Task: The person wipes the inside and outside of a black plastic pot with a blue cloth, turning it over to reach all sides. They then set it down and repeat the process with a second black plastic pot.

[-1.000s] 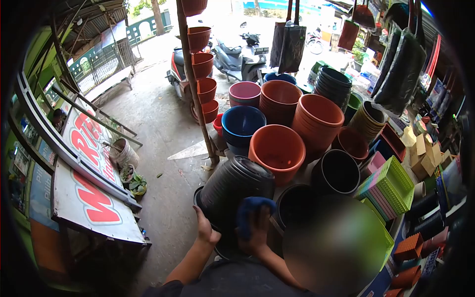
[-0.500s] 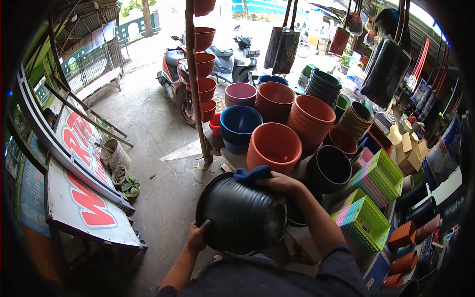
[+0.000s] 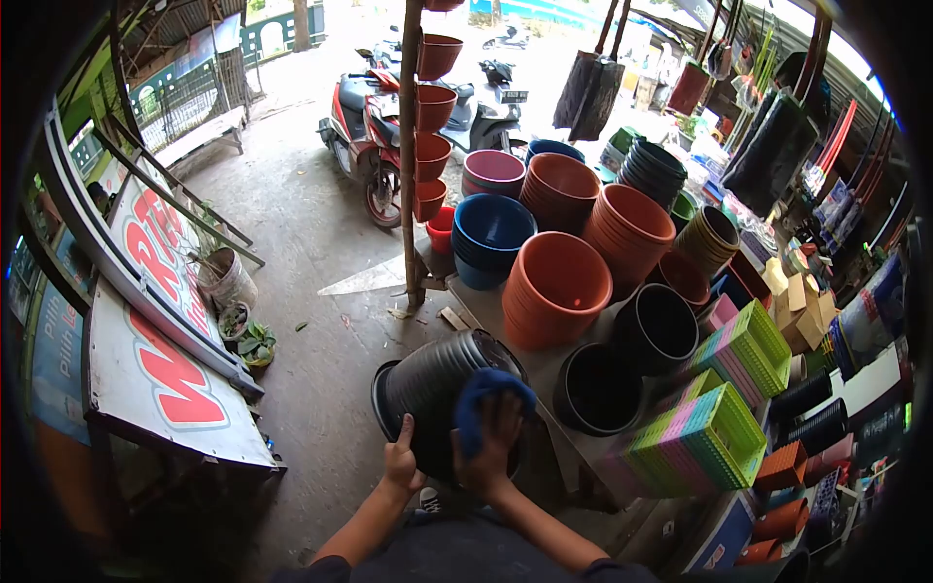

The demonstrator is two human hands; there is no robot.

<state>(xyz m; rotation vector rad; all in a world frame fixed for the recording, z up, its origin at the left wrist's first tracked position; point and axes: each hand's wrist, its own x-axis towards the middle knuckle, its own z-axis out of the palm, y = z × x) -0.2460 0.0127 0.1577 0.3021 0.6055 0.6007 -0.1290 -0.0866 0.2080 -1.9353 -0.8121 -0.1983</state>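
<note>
A black plastic pot [image 3: 428, 379] lies tilted on its side in front of my body, its wide rim to the left. My left hand [image 3: 400, 466] grips it near the rim, thumb up along the ribbed wall. With my right hand [image 3: 486, 447] I press a blue cloth [image 3: 473, 408] against the side of the pot. Just right of it, another black pot [image 3: 598, 389] stands upright on the low table, beside a stack of orange pots [image 3: 556, 296].
More stacked pots, including blue ones [image 3: 494, 238], fill the table behind. Green and pink baskets [image 3: 700, 442] are at the right. A pole [image 3: 412, 155] with hanging pots rises ahead, near parked motorbikes [image 3: 369, 136]. A sign board [image 3: 185, 389] leans at the left.
My right hand has moved with the blue cloth from the pot's far upper side down to its near side. The pot has turned slightly, and the view has shifted.
</note>
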